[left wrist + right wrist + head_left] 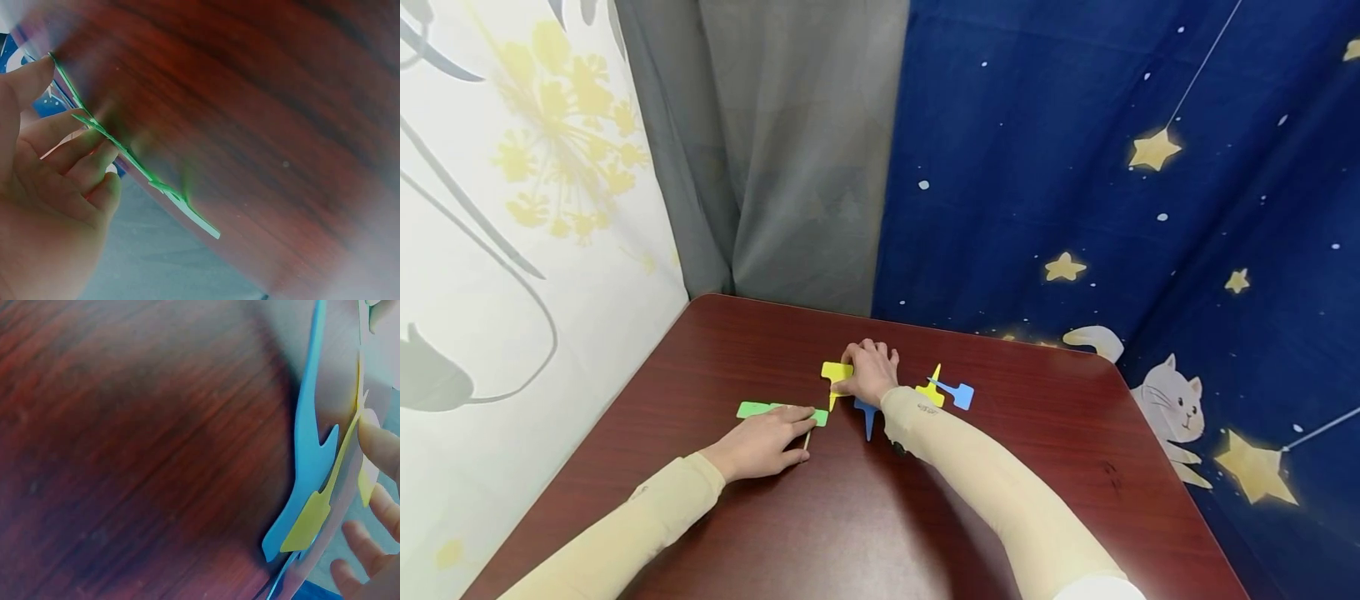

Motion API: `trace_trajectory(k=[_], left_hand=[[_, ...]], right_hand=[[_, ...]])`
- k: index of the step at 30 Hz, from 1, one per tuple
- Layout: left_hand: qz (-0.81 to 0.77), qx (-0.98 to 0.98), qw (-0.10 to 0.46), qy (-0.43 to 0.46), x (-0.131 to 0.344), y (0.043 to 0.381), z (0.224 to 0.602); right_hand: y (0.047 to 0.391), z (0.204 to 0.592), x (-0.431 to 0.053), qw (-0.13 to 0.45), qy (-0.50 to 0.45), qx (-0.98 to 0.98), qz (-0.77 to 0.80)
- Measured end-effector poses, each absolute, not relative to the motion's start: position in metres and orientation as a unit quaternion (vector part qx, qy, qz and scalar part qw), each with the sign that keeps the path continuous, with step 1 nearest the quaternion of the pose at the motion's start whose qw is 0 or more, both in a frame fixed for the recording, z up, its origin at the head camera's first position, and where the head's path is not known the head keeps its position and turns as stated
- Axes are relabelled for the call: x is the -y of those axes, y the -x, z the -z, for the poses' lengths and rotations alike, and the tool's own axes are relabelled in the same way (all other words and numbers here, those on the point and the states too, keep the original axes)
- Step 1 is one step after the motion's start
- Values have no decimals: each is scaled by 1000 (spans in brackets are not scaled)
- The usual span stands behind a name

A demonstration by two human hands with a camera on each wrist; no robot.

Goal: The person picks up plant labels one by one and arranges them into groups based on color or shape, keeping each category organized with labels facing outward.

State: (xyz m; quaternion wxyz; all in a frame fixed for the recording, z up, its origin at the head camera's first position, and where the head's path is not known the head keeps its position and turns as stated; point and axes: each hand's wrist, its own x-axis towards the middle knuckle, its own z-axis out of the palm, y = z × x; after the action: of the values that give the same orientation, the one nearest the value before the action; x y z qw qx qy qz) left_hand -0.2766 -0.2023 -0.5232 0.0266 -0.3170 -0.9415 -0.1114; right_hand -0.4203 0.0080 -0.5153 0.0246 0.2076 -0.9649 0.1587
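Two hands work on the dark red bench [1015, 467], both low on its surface. Nearest is the left hand [763, 442], lying with fingers loosely stretched over the green plant labels [760, 409]; its fingertips press on their right end, and a thin stick-like stem pokes out beneath the hand. From the left wrist view the green labels [140, 167] show edge-on as thin overlapping sheets, so at least two seem stacked there, touching the fingers [75, 153].

Farther on, the right hand [868, 372] has its fingers curled down on a yellow plant label [836, 372], thumb against the label's near edge, pinching or pinning it; which of the two I cannot tell for sure. A blue plant label [868, 414] lies just under the right wrist, and another yellow one [932, 392] and another blue one [958, 392] lie just to the right, crossing each other.

By colour, green looks gathered, while yellow and blue remain mixed and loose.

Beyond hang curtains, one dark blue with stars [1150, 150].
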Motion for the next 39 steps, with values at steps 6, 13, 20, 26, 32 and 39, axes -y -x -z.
trace_trajectory(k=[6, 13, 20, 26, 32, 39], left_hand=[[108, 941, 32, 320, 200, 276, 523], [109, 943, 21, 315, 198, 274, 523], [112, 943, 22, 313, 198, 274, 522], [114, 943, 21, 313, 198, 275, 522], [119, 944, 13, 306, 200, 275, 520], [118, 946, 9, 302, 201, 274, 520]], right_hand=[[422, 514, -12, 17, -206, 960, -188], [428, 508, -20, -13, -245, 926, -288], [433, 497, -29, -5, -264, 915, -303], [428, 485, -37, 9, -268, 914, -306], [411, 478, -43, 2, -274, 912, -307], [390, 486, -50, 3, -294, 908, -300]])
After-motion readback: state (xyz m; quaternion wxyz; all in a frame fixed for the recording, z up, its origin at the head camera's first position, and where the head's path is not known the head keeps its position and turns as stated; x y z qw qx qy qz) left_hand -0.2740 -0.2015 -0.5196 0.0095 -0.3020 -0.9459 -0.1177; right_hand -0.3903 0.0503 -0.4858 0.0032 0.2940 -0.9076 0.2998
